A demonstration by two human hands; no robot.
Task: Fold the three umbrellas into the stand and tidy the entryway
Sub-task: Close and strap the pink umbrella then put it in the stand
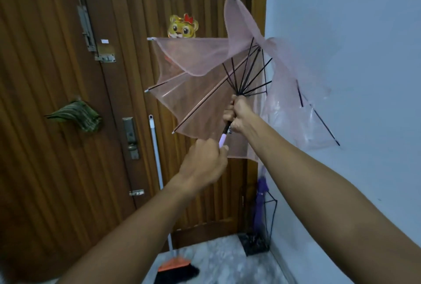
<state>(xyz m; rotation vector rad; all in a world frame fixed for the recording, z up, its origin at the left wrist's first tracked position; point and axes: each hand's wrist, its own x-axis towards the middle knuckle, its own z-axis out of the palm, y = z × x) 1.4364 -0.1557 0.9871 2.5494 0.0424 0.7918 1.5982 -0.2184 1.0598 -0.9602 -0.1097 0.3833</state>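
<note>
Both hands are closed on the pink umbrella [196,92], which is held up in front of the wooden door [45,78], half collapsed, with its see-through canopy sagging in loose folds and the black ribs splayed out from the shaft. The right hand [237,114] grips the shaft just below the point where the ribs meet; the left hand [204,158], lower down, holds the end of the pale lilac handle between curled fingers. Part of the canopy hangs against the white wall [353,33] on the right. Below, in the corner between door and wall, a black wire stand [272,220] sits on the marbled floor [223,258] with a folded purple umbrella [260,204] upright inside it. A broom [157,153] with an orange head leans against the door, and a tiger decoration [183,27] shows above the canopy's edge
</note>
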